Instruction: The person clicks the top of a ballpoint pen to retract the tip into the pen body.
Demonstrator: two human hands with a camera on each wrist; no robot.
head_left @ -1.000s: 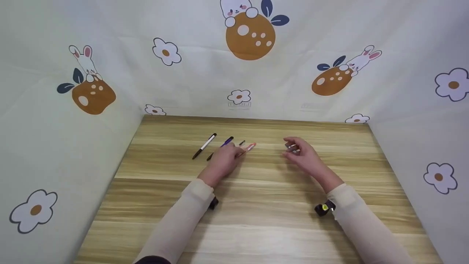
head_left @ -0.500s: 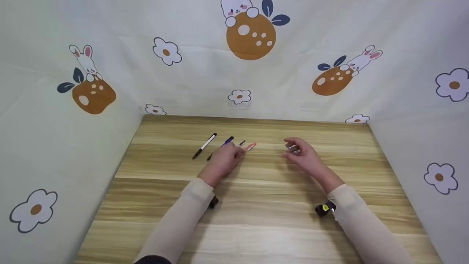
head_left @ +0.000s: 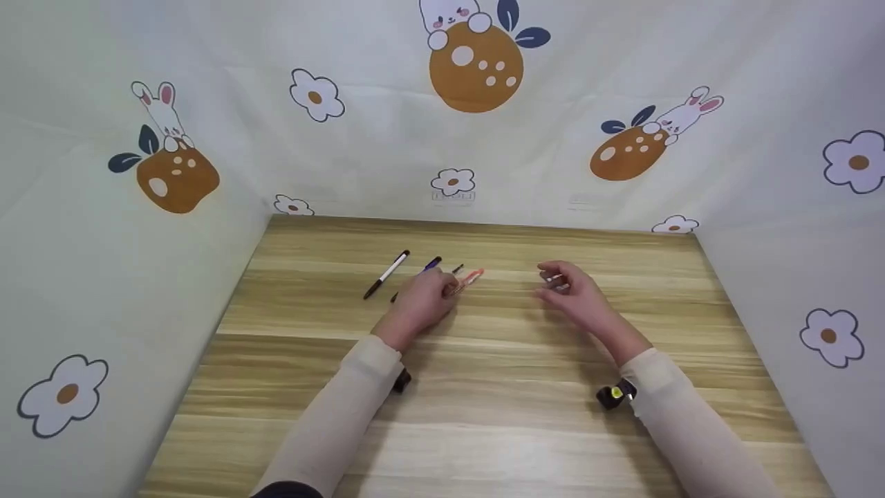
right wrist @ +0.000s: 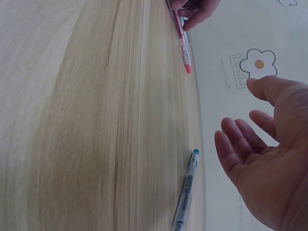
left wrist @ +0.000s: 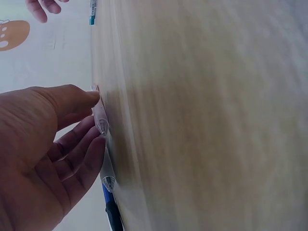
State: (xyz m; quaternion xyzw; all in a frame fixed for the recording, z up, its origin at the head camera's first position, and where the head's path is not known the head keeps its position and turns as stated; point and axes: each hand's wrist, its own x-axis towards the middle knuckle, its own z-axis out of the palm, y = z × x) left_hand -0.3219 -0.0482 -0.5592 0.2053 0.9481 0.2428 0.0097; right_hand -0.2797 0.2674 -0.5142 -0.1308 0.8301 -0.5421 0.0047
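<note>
My left hand (head_left: pixel 420 301) pinches a red pen (head_left: pixel 473 277) between thumb and fingers at the tabletop. In the left wrist view, the thumb lies over the clear barrel of this red pen (left wrist: pixel 100 115), with the fingers curled on its other side. Beside it lies a clear pen (left wrist: pixel 109 175), mostly hidden in the head view. My right hand (head_left: pixel 579 294) hovers with loosely bent fingers and nothing held. Near it on the table lies a clear pen with a teal end (right wrist: pixel 187 192), apart from the fingers in the right wrist view.
To the left lie a blue pen (head_left: pixel 433 263), partly under my left hand, and a white pen with black ends (head_left: pixel 386 275). The wooden table (head_left: pixel 484 387) is walled on three sides by a printed cloth (head_left: pixel 373 152).
The left thumb and fingers have drawn in slightly around the red pen. My right hand has hardly moved, and the other pens lie as before.
</note>
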